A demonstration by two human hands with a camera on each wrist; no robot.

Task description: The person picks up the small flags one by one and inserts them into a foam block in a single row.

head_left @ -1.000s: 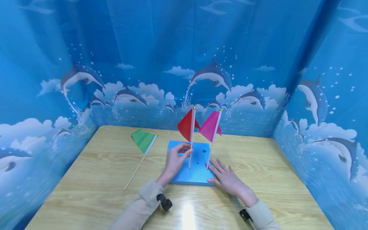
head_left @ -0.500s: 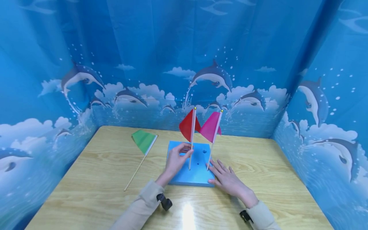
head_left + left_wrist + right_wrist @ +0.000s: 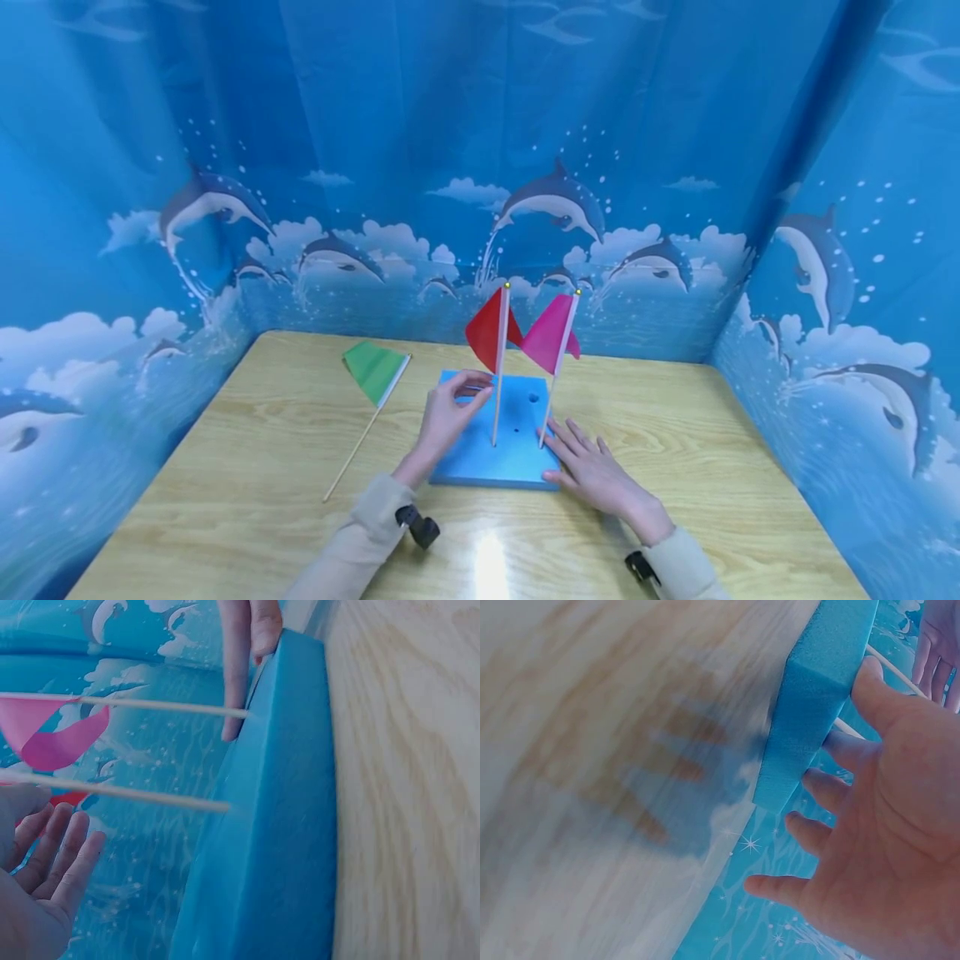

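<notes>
Head view: a blue foam block (image 3: pixel 495 446) lies flat on the wooden surface (image 3: pixel 675 442), with two flags planted upright in it. Red flag (image 3: pixel 489 332) stands on a stick near the block's middle; pink flag (image 3: pixel 550 333) stands on a stick just beside it, at the block's right edge, leaning slightly right. Left hand (image 3: pixel 444 414) hovers over the block's left part, fingers loosely spread and released, just beside the red flag's stick and apart from it. Right hand (image 3: pixel 592 471) lies flat at the block's near right corner, fingers straight, thumb against the block's edge and fingertips near the foot of the pink flag's stick. Green flag (image 3: pixel 372 369) lies on the surface well to the left of the block, its stick pointing toward the near edge. Dolphin-print blue curtain (image 3: pixel 375 167) encloses the surface on three sides.

Left wrist view: both sticks enter the block (image 3: pixel 277 825) side by side; the left hand (image 3: pixel 41 877) is open with nothing in it, and a finger of the right hand (image 3: pixel 240 652) touches the block beside the pink flag's (image 3: pixel 56 735) stick.

Right wrist view: the right hand (image 3: pixel 885 817) spreads against the block's (image 3: pixel 817 697) corner, thumb on its side.
</notes>
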